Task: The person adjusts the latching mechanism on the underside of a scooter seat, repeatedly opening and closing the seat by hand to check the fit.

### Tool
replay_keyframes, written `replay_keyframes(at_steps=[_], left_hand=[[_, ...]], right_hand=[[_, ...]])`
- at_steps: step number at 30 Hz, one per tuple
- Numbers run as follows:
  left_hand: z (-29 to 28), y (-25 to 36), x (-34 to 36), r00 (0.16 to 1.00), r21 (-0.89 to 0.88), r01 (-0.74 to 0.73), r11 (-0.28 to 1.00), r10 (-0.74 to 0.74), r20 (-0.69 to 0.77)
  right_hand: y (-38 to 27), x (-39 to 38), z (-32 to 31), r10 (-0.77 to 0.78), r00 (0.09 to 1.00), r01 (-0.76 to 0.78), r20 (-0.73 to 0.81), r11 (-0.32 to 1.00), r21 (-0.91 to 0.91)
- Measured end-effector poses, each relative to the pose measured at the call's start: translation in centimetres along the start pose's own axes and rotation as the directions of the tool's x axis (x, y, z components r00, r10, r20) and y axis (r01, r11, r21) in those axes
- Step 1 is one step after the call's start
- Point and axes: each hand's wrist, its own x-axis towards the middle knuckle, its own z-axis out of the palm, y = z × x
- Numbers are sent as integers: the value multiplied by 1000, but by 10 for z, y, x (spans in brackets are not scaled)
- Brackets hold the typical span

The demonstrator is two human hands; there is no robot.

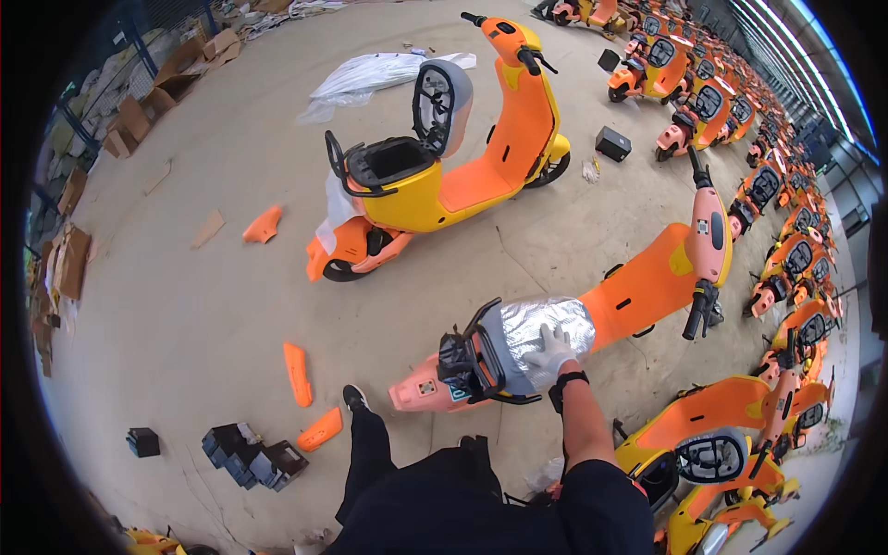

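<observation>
My right hand (548,353), in a white glove with a dark band at the wrist, rests with fingers spread on the silver-covered seat (527,319) of a pink-and-orange scooter (638,291) in front of me. Just left of the seat are a black rear rail (490,365), a dark plastic bag (453,356) and the pink tail (414,390). My left hand is out of view.
An orange-yellow scooter (499,176) stands beyond, its seat raised; rows of scooters (703,111) line the right. Loose orange panels (296,370), stacked black blocks (240,453), a black box (613,142), plastic sheeting (370,79) and cardboard (69,259) lie on the floor.
</observation>
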Motion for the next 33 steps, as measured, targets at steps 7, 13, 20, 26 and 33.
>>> replay_keyframes(at_steps=[7,13,20,26,33], left_hand=[[-92,166,136,980,-29,-185,982,187,62],[-152,195,191,962,-245,-254,936,271,37],[-208,190,255,984,-307,-155,939,173,31],[-251,296,235,978,-242,-207,948,191,-86],[-267,365,259,944,-101,-321,942,310,-115]], right_hand=[[-83,-20,-15,99,943,132,-316,762,634],[-291,-27,-9,-314,939,200,142,832,517],[-371,14,64,-322,873,104,365,856,507],[-379,34,94,-193,895,-48,401,854,517],[-434,89,96,-255,839,-21,480,867,497]])
